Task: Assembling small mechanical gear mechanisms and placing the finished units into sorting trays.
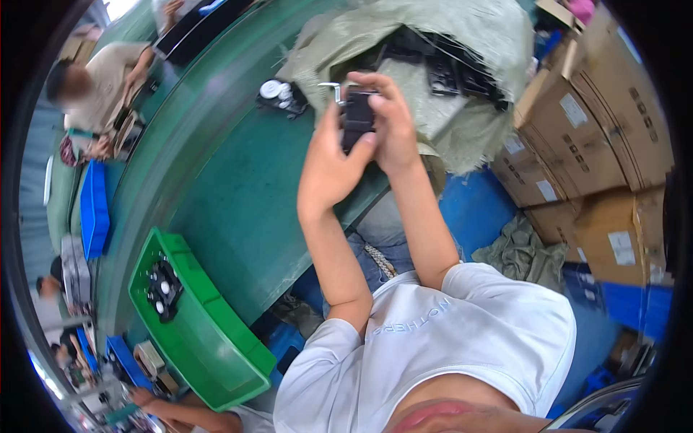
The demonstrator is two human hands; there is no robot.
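Both my hands are closed around a small black boxy part [358, 119] above the green table, its lower end pointing toward me. My left hand [326, 167] grips its left side, with the thumb across the lower end. On the opposite side, my right hand [395, 126] curls its fingers over the top and right edge. A bent silver metal crank [336, 90] sticks out at the upper left, beside my left fingertips; where it joins is partly hidden. Left of my hands, a black part with white round pieces [276, 94] lies on the table.
Beyond my hands, an open woven sack [462, 137] holds several black parts [442, 76]. A green bin [209, 321] at the left contains black parts with white discs [164, 290]. Cardboard boxes [577, 144] are stacked at the right. Other people [108, 86] sit at the far left.
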